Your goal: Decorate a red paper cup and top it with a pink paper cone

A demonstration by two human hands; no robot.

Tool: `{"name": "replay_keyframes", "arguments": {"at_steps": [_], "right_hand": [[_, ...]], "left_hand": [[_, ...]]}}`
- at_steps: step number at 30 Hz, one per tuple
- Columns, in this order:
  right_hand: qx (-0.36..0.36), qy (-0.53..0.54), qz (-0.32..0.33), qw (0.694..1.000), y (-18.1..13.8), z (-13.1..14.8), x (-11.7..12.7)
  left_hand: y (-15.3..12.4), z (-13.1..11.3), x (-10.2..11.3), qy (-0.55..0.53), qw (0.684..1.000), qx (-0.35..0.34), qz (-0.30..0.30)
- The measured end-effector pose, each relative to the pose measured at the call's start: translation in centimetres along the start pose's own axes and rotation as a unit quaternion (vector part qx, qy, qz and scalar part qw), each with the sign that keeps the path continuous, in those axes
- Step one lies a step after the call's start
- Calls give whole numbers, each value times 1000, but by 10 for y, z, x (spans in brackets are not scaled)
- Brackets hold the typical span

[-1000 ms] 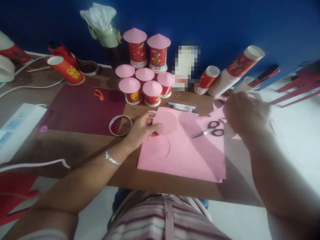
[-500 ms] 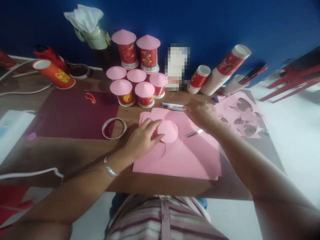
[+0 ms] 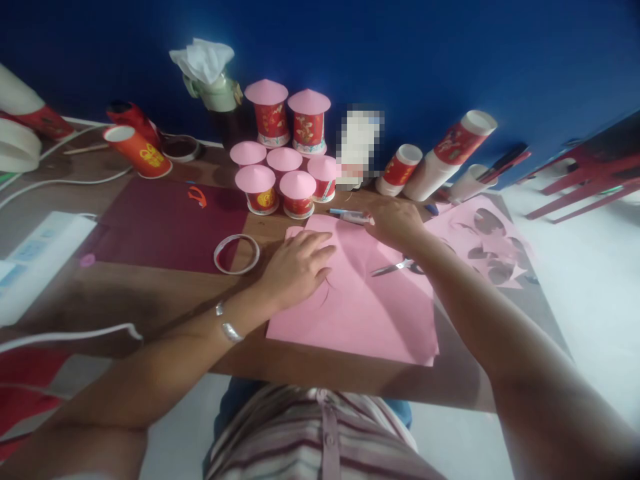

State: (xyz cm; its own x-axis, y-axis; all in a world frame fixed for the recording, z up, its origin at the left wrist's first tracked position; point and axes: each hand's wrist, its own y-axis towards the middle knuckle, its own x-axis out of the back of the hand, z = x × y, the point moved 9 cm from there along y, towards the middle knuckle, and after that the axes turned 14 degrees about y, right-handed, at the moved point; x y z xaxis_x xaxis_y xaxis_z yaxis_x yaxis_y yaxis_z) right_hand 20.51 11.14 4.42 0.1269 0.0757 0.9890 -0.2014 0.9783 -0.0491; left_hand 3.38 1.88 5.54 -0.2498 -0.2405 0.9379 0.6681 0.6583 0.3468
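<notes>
My left hand [image 3: 303, 270] rests on a stack of pink paper sheets [image 3: 367, 320], its fingers spread. A thin curved line shows on the paper beside its fingertips. My right hand [image 3: 397, 221] is at the far edge of the stack, fingers closed around the right end of a slim pen [image 3: 350, 215] with a light blue end. Its fingertips are partly hidden. A pair of scissors [image 3: 393, 268] lies on the paper just below my right wrist, handles partly covered by the arm. Left of my left hand lies a roll of tape [image 3: 237, 254].
Several red paper cups with pink cone tops [image 3: 299, 187] stand behind the paper. Stacked cups [image 3: 453, 150] and a pen cup [image 3: 473, 182] stand back right. Cut pink scraps [image 3: 493, 240] lie right. A maroon sheet [image 3: 165, 230] and a power strip [image 3: 53, 257] lie left.
The pink paper disc by my left hand no longer shows; that hand has flattened onto the sheets. My right hand remains at the pen. The view has shifted slightly, uncovering more of the scissors.
</notes>
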Motion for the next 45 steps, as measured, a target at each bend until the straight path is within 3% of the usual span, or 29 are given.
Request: {"name": "replay_keyframes", "arguments": {"at_steps": [4, 8, 14, 16, 21, 25, 31, 36, 42, 45], "right_hand": [[33, 2, -20, 999, -2, 9, 5], [113, 26, -115, 987, -23, 24, 12], [201, 33, -134, 970, -62, 34, -11], [187, 26, -142, 972, -63, 27, -14], [76, 3, -144, 987, -46, 0, -19], [19, 12, -135, 991, -42, -9, -14], [12, 80, -137, 987, -51, -6, 0], [4, 160, -89, 983, -37, -2, -11], [-38, 174, -87, 980, -25, 1, -12], [-35, 251, -93, 963, -30, 0, -4]], "left_hand": [[1, -8, -16, 48, 997, -45, 47], [-5, -8, -16, 62, 996, -57, 34], [-12, -9, -12, 46, 996, -69, 27], [-13, -9, -12, 39, 997, -67, 19], [-17, -10, -10, 33, 997, -69, -2], [-16, -10, -9, 32, 997, -70, 12], [-4, -5, -13, 43, 995, -57, 73], [4, -9, -13, 87, 992, -55, 72], [14, -16, -14, 108, 987, -51, 112], [25, -8, -10, 80, 991, -9, 105]]}}
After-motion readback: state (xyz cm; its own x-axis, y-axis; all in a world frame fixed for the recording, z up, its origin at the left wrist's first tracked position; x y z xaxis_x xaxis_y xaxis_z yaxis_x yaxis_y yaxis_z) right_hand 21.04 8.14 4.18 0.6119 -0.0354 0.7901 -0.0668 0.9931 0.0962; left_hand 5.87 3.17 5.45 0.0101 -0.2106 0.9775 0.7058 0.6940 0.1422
